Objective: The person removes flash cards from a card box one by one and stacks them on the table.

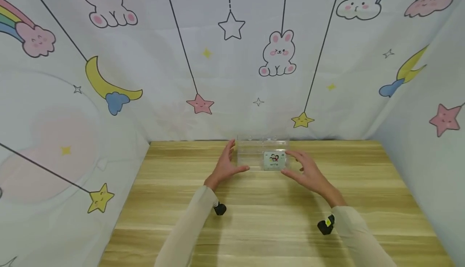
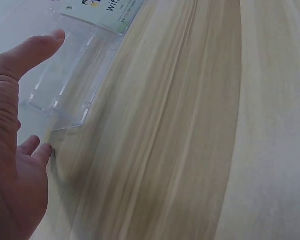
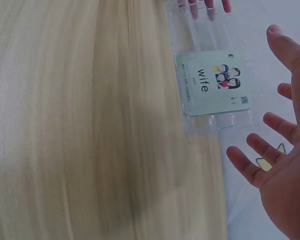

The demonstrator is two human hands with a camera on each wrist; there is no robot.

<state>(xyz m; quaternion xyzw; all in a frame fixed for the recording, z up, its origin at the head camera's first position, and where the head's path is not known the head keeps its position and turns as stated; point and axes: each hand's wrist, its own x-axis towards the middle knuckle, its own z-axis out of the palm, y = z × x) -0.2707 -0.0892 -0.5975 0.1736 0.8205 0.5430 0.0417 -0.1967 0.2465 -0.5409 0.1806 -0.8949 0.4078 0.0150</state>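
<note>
"Wife" card — front-right corner of clear tray, left of your nearer right hand, spread wide — left hand likewise

Head view: the left forearm rises rightward from the lower edge to the left hand, near centre, fingers extended upward, thumb pointing right. The right forearm rises leftward to the right hand, right of centre, fingers and thumb extended leftward, spread apart. Both forearms are sleeved; hands bare.
</note>
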